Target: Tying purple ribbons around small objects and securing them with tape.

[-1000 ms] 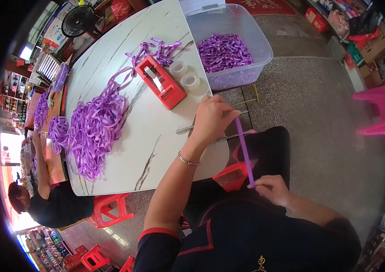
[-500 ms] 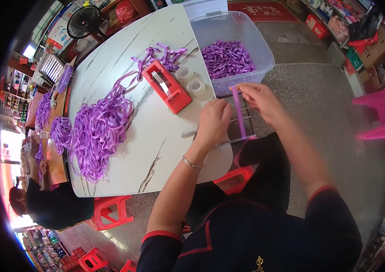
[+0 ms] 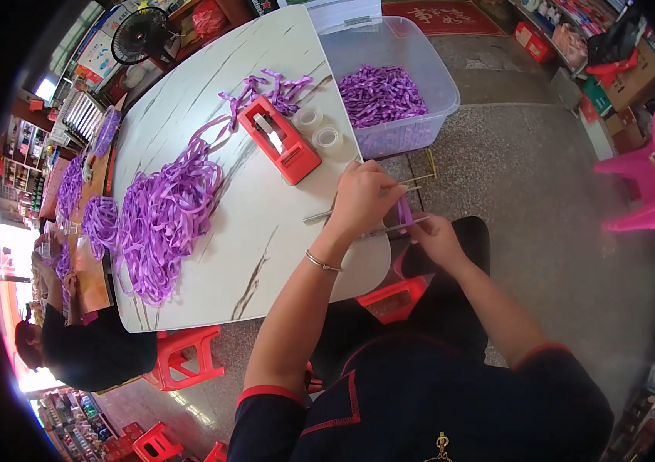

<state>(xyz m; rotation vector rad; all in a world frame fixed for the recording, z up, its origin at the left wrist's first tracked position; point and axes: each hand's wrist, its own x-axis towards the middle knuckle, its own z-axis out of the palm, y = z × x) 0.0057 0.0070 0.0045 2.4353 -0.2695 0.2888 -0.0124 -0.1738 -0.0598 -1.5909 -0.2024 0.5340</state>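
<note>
A strip of purple ribbon [image 3: 405, 211] runs across thin metal rods [image 3: 318, 217] that stick out past the table's right edge. My left hand [image 3: 367, 194] is closed over the rods, its fingertips at the ribbon's upper end. Lower down, my right hand [image 3: 438, 239] pinches around the ribbon's lower part by the end of a rod; the exact grip is partly hidden by the fingers. On the table, left of my hands, stand a red tape dispenser [image 3: 280, 140] and two clear tape rolls [image 3: 328, 138].
A big heap of purple ribbon [image 3: 162, 231] covers the left of the white table [image 3: 266, 231]. Loose ribbon pieces [image 3: 285, 91] lie behind the dispenser. A clear plastic bin [image 3: 439, 100] holds many purple pieces. Red stools [image 3: 189, 358] stand below; another person [image 3: 89, 339] sits at left.
My right hand has come down from the ribbon's upper end to its lower end. My left hand has shifted slightly up and right, toward the ribbon's top.
</note>
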